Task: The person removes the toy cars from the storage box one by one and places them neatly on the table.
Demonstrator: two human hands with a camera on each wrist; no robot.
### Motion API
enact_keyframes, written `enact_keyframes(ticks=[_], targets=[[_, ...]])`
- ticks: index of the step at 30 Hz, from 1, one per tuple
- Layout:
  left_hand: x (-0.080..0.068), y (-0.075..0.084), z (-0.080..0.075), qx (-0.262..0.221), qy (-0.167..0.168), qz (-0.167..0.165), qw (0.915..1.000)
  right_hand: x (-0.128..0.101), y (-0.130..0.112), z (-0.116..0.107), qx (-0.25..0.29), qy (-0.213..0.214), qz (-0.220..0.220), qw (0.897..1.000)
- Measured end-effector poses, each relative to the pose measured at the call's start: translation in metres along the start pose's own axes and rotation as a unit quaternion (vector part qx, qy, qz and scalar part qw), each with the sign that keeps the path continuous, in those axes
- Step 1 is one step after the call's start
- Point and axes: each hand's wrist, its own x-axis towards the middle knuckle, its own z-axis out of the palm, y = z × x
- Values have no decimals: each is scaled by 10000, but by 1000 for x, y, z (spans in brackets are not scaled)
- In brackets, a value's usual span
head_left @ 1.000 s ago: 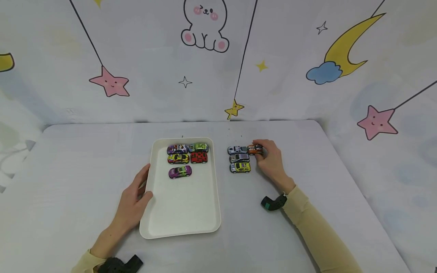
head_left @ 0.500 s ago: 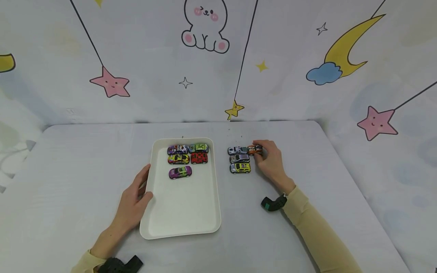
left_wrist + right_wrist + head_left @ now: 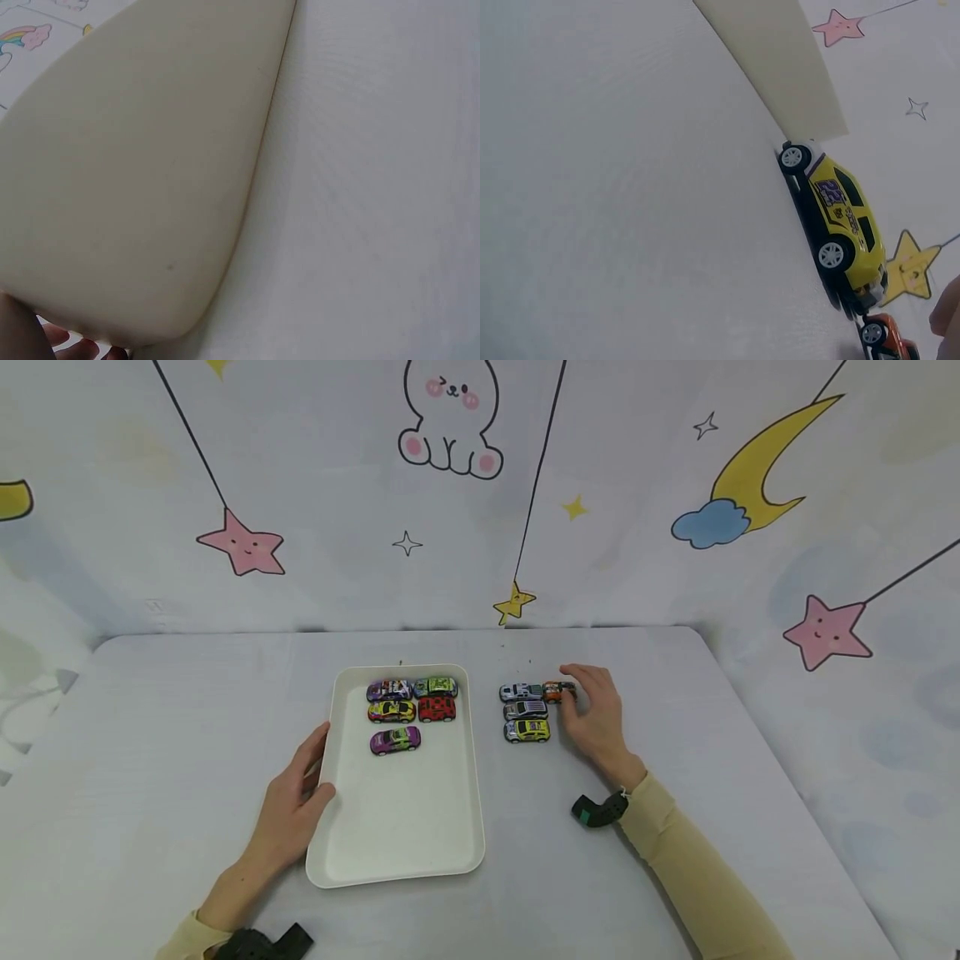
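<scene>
Head view: right grip [image 3: 596, 714] beside orange car [image 3: 558, 692]

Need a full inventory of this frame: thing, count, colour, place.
tray: 1, white, table centre-left
cars in tray: 5; purple-white, green, yellow, red in two rows at far end, purple one nearer
cars on table: 4, right of tray; grey, orange, silver, yellow
orange car: at right hand's fingertips
table: 1, pale grey
backdrop: white, with bear, stars, moon
wrist cameras: 2, black
left hand: grips tray's left rim
right hand: fingers relaxed beside orange car
</scene>
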Motion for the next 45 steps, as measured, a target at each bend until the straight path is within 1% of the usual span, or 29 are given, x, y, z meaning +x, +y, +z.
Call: enact_keyframes(ticks=[4, 7, 11, 14, 16, 19, 23, 27, 31, 36, 39, 42, 45], targets=[[0, 0, 0, -18, -30, 2, 10000, 1, -7, 1, 70, -54, -132, 9999], [1, 1, 1, -31, -50, -12, 10000, 1, -14, 4, 151, -72, -379, 9991], [0, 1, 1, -32, -17, -32, 10000, -1, -24, 11, 292, 36, -786, 9965], [0, 1, 0, -26, 10, -31, 10000, -3, -32, 17, 425, 87, -1013, 9939], [0, 1, 0, -22, 19, -31, 10000, -5, -40, 21, 511, 93, -1111, 9925], [-1, 1, 0, -24, 21, -47, 10000, -9, -55, 27, 725, 19, -1138, 9909], [-1, 1, 0, -43, 8, -90, 9999, -16, -78, 33, 1021, -367, -928, 9898], [0, 2, 0, -45, -10, -109, 9999, -22, -97, 38, 1288, -714, -742, 9863], [0, 1, 0, -10, -27, -114, 9999, -27, -110, 44, 1496, -947, -795, 9810], [-1, 1, -2, -7, -34, -93, 10000, -25, -122, 51, 1627, -1312, -985, 9729], [-1, 1, -2, -15, -23, -78, 10000, -22, -128, 55, 1515, -1669, -963, 9695], [-1, 1, -2, -32, -23, -85, 10000, -15, -131, 59, 1300, -1996, -799, 9679], [-1, 1, -1, -34, -41, -96, 9999, -7, -131, 64, 1014, -2175, -638, 9687]])
